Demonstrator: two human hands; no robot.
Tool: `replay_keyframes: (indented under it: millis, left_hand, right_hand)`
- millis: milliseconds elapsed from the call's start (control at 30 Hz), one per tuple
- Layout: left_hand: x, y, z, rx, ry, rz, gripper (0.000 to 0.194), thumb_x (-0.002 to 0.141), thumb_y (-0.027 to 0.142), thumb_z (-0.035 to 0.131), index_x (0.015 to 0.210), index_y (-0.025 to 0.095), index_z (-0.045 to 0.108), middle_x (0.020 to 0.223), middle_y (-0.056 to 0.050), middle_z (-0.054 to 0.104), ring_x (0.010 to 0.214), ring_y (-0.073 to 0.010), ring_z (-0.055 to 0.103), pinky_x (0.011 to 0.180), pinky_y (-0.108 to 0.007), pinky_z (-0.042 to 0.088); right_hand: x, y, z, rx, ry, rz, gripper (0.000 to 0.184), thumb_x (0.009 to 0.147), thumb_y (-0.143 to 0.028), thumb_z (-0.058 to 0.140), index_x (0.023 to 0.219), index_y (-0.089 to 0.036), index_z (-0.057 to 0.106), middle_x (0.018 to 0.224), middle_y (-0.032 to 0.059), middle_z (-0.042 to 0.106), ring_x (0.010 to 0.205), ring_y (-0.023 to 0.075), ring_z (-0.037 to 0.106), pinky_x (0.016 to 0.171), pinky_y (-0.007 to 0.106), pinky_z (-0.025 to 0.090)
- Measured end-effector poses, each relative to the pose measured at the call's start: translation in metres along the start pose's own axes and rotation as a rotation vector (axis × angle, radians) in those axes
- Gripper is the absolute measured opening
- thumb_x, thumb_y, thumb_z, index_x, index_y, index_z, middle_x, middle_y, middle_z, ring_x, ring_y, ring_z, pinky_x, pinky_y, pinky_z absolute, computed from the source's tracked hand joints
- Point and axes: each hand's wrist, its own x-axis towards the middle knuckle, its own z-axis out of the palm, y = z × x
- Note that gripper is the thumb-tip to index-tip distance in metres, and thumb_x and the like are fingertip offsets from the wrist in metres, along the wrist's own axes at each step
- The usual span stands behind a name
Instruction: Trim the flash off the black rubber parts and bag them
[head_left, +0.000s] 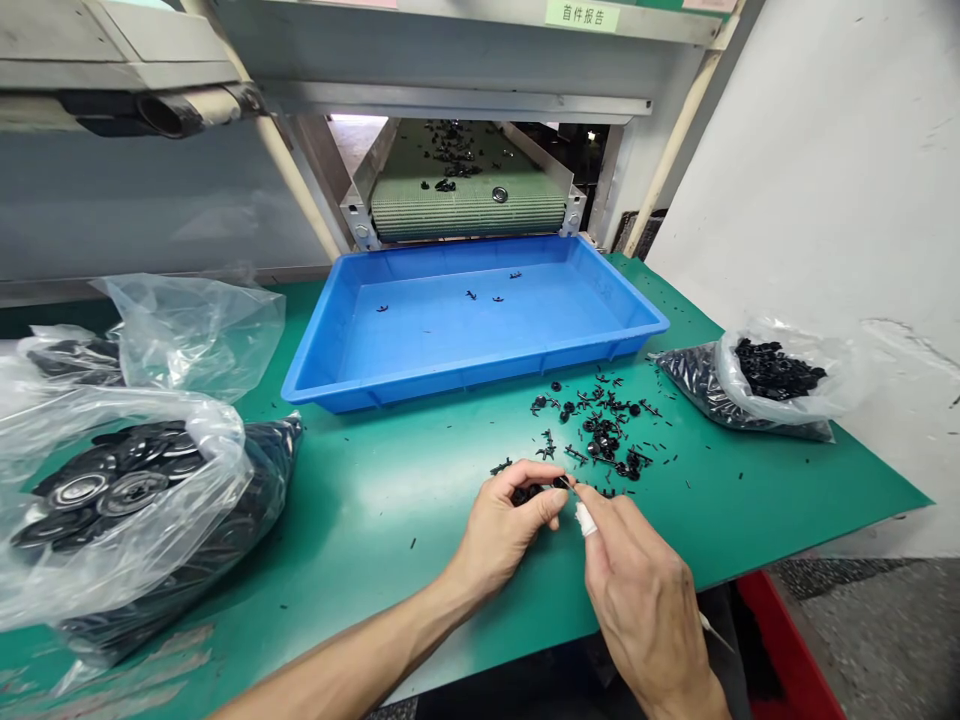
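1. The small black plastic part (537, 491) sits pinched in my left hand (504, 530), just above the green mat. Its long axis seems to run roughly level across my view, with the dark end pointing right; the fingers hide most of it.
2. The left grip is closed on the part. The right hand (645, 600) is nearly closed, its fingertips (576, 491) at the part's end, and I cannot tell whether they have hold. A white finger wrap (586, 519) covers one finger.
3. Just ahead lies a scatter of black plastic pieces (604, 430). Open mat extends leftward to a bulging bag of black discs (127, 500).
4. Beyond, a blue tray (487, 370) sits on the green mat (360, 530), below a conveyor belt (465, 210).
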Motion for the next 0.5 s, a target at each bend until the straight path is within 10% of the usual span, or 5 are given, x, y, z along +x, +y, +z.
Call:
replay_keyframes:
  millis: [267,500]
  left_hand:
    - [0.0,-0.001,0.0,-0.05,0.026,-0.014,0.017,0.072,0.028,0.07,0.084,0.016,0.068,0.084,-0.005,0.068,0.057,-0.0091,0.051,0.052,-0.022,0.037]
    - [0.004,-0.002,-0.002,-0.018,0.04,-0.04,0.027,0.072,0.035,0.069,0.09,0.016,0.067,0.06,0.0,0.059,0.046,-0.0075,0.04,0.042,-0.02,0.026]
  right_hand:
    - [0.0,-0.007,0.008,0.048,0.015,0.038,0.036,0.09,-0.016,0.033,0.117,-0.016,0.058,0.082,0.0074,0.062,0.07,0.0178,0.059,0.06,0.027,0.042]
    - [0.02,0.015,0.003,0.671,-0.364,0.352,0.027,0.086,-0.023,0.037,0.09,-0.018,0.063,0.055,-0.0038,0.051,0.043,0.009,0.041,0.041,0.02,0.031]
